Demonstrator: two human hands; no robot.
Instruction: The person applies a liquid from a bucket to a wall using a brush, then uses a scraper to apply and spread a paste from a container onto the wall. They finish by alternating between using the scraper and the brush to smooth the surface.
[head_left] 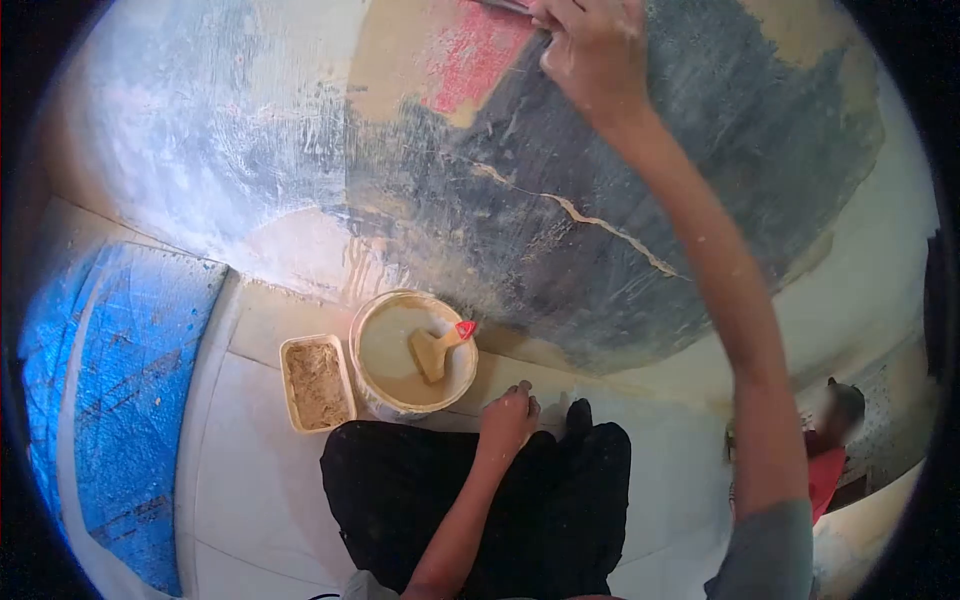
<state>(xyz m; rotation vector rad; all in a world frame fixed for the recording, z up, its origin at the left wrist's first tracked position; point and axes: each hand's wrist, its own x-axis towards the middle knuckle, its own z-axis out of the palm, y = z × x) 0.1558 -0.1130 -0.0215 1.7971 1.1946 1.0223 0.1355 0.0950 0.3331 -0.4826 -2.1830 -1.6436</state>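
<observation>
My right hand (598,55) is raised to the wall at the top of the view, closed around a putty knife (500,5). Only a thin part of its blade shows, beside a pink-red patch (475,55) on the wall. My left hand (510,418) rests over my dark-clothed knees with its fingers curled; whatever it holds, if anything, is hidden. Just left of it stands a round bucket (357,345) of cloudy liquid. A wide brush (432,352) with a red-tipped handle leans inside. Beside the bucket sits a rectangular tub (349,410) of brownish paste (318,385).
The wall (620,160) has dark grey and pale patches, with a filled crack (605,228) running across it. Blue sheeting (140,400) covers the left side. Pale floor tiles (250,490) lie below. Another person (828,470) in red is at the right.
</observation>
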